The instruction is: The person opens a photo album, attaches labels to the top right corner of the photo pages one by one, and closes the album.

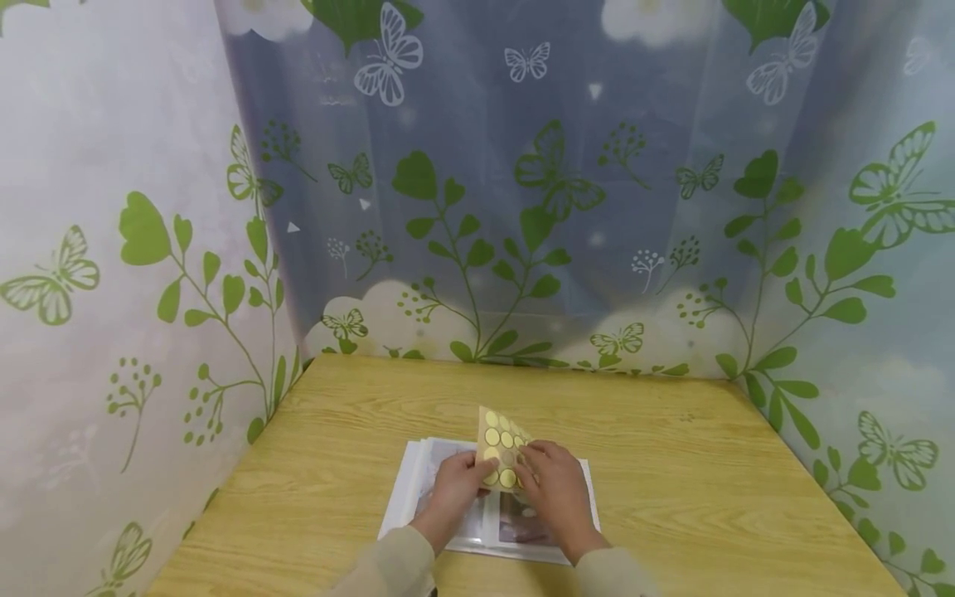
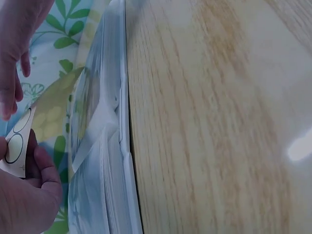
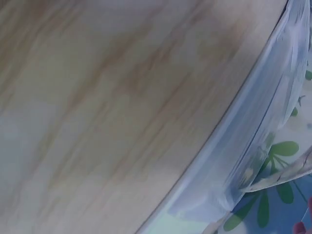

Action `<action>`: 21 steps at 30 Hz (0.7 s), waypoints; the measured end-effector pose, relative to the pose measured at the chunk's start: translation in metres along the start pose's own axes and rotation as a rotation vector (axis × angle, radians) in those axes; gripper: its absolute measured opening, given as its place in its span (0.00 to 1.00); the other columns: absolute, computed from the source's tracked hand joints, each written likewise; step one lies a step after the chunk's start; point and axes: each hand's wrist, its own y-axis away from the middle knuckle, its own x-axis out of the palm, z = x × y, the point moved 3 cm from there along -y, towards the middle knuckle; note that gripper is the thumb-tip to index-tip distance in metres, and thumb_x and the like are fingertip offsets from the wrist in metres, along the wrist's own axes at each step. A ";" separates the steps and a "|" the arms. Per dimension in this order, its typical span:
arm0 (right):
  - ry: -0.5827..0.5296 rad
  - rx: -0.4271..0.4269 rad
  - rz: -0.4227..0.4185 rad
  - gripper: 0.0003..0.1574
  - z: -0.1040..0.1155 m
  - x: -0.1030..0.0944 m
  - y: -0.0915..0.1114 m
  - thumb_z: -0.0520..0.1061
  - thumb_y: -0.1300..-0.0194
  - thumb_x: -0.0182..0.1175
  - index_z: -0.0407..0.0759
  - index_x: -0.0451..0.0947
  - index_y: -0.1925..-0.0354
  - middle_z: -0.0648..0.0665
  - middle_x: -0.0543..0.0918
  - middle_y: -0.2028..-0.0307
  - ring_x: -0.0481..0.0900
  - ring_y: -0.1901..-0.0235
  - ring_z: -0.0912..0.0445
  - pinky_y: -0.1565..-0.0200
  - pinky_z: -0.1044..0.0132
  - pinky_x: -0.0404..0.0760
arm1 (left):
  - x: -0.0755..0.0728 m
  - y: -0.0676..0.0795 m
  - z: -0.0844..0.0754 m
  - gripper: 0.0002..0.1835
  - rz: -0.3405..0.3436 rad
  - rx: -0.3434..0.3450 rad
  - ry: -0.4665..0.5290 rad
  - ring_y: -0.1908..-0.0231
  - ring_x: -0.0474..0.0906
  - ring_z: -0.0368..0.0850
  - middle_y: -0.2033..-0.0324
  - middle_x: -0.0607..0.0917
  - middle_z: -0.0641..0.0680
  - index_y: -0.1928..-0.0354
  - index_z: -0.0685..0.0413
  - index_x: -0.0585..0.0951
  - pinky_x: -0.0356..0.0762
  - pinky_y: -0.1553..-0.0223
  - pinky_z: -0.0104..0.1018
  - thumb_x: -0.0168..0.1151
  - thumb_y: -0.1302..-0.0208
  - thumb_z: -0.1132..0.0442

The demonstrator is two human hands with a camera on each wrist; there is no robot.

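Observation:
A sheet of round gold stickers (image 1: pixel 492 437) is held up over an open photo album (image 1: pixel 487 543) with clear sleeves. My left hand (image 1: pixel 453 489) pinches the sheet's lower left corner, thumb on the front. Round stickers on the sheet (image 2: pixel 18 146) also show in the left wrist view, between the left thumb and fingers. My right hand (image 1: pixel 558 489) is at the sheet's right side, its loosely bent fingers touching or very near the stickers; its thumb's contact is hidden. Only small fingertips (image 3: pixel 299 227) show at the edge of the right wrist view.
The album lies on a wood-grain table (image 1: pixel 313 473) near its front side. Behind the table hangs a curtain (image 1: pixel 477 207) printed with leaves and butterflies, and similar cloth (image 1: pixel 127 290) encloses both sides. A dark photo (image 1: pixel 522 522) sits in the album's right page.

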 end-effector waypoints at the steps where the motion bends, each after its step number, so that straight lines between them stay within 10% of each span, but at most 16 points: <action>1: 0.009 -0.005 -0.004 0.17 0.002 0.002 0.001 0.49 0.38 0.69 0.40 0.86 0.55 0.43 0.85 0.56 0.81 0.54 0.46 0.49 0.48 0.78 | 0.001 0.000 0.001 0.15 0.001 0.010 0.008 0.71 0.77 0.41 0.69 0.85 0.52 0.55 0.68 0.83 0.80 0.66 0.36 0.63 0.33 0.60; 21: -0.013 0.067 0.033 0.14 0.006 0.006 0.008 0.56 0.37 0.66 0.48 0.89 0.61 0.52 0.89 0.64 0.84 0.62 0.51 0.57 0.49 0.79 | 0.010 0.004 0.007 0.14 0.047 -0.003 0.091 0.68 0.79 0.40 0.66 0.86 0.54 0.53 0.71 0.83 0.81 0.63 0.37 0.63 0.33 0.64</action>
